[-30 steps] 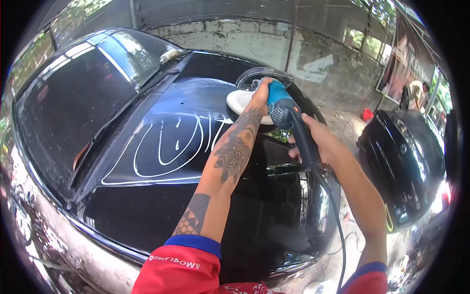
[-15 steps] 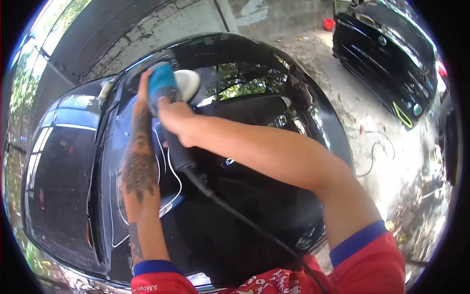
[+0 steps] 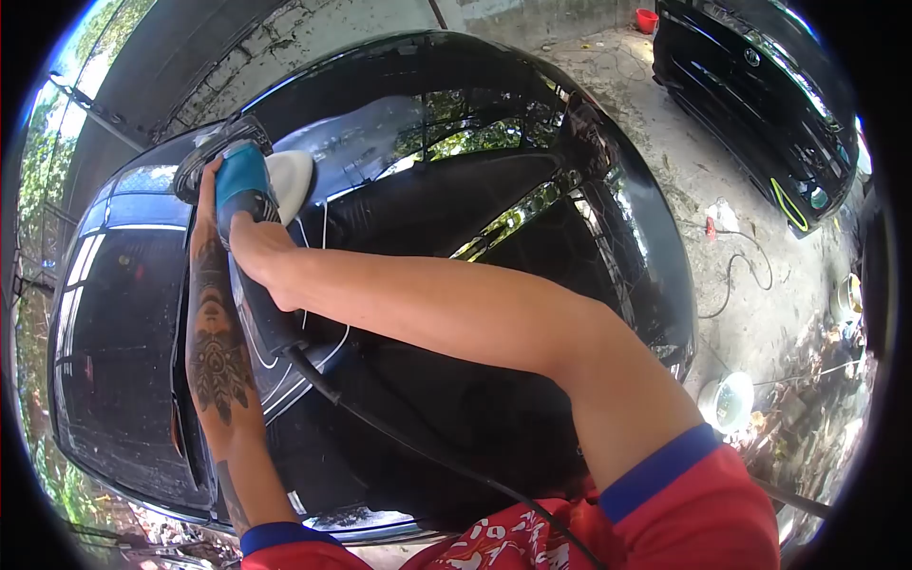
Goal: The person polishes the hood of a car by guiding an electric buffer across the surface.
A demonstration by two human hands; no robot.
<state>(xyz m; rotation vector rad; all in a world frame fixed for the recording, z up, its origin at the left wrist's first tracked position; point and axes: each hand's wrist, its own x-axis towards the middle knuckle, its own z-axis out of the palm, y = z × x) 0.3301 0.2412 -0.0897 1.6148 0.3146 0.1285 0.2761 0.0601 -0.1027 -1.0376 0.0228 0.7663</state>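
A teal and black power polisher (image 3: 243,179) with a round white pad (image 3: 291,182) is tilted over the black car hood (image 3: 427,399), near the windshield edge. My left hand (image 3: 209,185) is closed round the front of the polisher, mostly hidden behind its head. Wrapped over the body behind the teal housing is my right hand (image 3: 261,249), its fingers partly out of sight. White curved lines (image 3: 325,228) of compound show on the hood beside the tool. The black cord (image 3: 418,446) runs from the handle across the hood toward my shirt.
The windshield (image 3: 123,332) and wiper lie at the left. Another black car (image 3: 760,95) stands at the upper right, with a red bucket (image 3: 647,21) beside it. A white bucket (image 3: 729,403) and a thin hose (image 3: 731,275) are on the ground at the right. A wall runs behind.
Both hands and the polisher have moved left across the hood toward the windshield. My right forearm now stretches across the hood. The view has tilted down and turned.
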